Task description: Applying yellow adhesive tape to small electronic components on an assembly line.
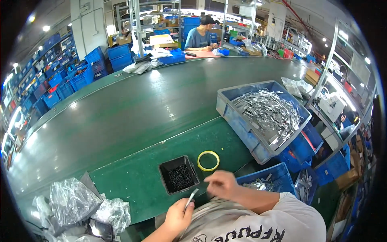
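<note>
My left hand [178,215] is closed around a small, slim silver metal piece [192,197], which tilts up past the thumb and fingers. To its right, my right hand [221,184] hovers apart from that piece, its fingers curled together. Whatever those fingers hold, if anything, is too small to make out. Just beyond both hands, a black square tray [162,171] contains many tiny dark parts that look like screws [180,177]. A yellow ring, like a roll of tape [218,158], lies flat beside the tray on the green worktop [133,169].
A large blue bin [242,126] of metal strips [268,111] stands right, above a smaller blue bin [282,171] of metal parts. Clear plastic bags [72,199] lie at left. Beyond runs a wide green conveyor belt [129,97]. Another person [197,38] sits across it.
</note>
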Demonstrator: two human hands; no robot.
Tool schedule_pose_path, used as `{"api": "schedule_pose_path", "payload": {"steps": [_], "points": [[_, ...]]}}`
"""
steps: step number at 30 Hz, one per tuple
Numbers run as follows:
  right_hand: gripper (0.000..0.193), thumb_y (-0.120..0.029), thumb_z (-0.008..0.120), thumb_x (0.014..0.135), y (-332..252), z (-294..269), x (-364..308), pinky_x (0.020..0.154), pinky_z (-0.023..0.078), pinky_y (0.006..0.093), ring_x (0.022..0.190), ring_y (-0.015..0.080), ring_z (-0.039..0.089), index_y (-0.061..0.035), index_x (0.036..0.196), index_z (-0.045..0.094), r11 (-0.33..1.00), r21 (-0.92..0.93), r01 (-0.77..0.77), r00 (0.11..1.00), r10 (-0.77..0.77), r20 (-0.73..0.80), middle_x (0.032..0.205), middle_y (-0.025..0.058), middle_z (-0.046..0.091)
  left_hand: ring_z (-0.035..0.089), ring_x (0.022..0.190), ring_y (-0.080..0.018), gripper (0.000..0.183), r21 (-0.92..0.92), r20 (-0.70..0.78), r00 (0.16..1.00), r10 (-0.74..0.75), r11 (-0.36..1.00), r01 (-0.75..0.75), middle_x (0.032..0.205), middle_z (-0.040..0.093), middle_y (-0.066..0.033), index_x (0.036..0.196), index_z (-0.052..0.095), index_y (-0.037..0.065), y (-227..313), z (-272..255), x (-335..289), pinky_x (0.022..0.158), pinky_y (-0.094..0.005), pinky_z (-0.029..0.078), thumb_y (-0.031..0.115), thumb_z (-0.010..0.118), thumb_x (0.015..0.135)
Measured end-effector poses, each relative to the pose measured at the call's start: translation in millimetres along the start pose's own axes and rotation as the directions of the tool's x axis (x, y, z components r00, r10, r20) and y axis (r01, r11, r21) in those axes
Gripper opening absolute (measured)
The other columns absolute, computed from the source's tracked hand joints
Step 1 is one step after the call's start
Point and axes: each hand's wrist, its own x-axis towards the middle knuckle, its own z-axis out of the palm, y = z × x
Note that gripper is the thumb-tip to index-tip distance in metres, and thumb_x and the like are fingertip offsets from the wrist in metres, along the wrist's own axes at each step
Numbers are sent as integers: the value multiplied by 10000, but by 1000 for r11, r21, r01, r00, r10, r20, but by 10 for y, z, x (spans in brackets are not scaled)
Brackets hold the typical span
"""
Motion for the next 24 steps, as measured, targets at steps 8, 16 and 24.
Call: {"api": "schedule_pose_path", "payload": {"steps": [8, 16, 24], "points": [[322, -207, 762, 784, 644, -134, 206, 845, 457, 373, 990, 255, 587, -67, 1057, 664, 825, -565, 26, 969, -159, -187, 1024, 110, 631, 566, 760, -101, 214, -352, 262, 873, -412, 801, 484, 813, 637, -50, 1144, 568, -21, 50, 63, 29, 733, -258, 466, 112, 448, 1027], [160, -206, 712, 779, 800, -48, 137, 949, 386, 484, 1063, 288, 582, -130, 918, 687, 755, -654, -35, 999, 47, 0, 1055, 46, 660, 592, 819, -129, 330, -507, 327, 876, -354, 716, 479, 900, 683, -83, 1066, 627, -3, -81, 161, -55, 770, -281, 470, 246, 410, 1063], [43, -56, 543, 976, 731, -108, -64, 771, 484, 293, 820, 139, 589, -17, 990, 554, 954, -130, -271, 946, 239, -221, 896, 79, 639, 601, 673, -105, 299, -762, 363, 885, -293, 452, 463, 786, 644, -45, 1092, 609, -1, -57, 81, 29, 666, -276, 525, 269, 495, 1038]]}}
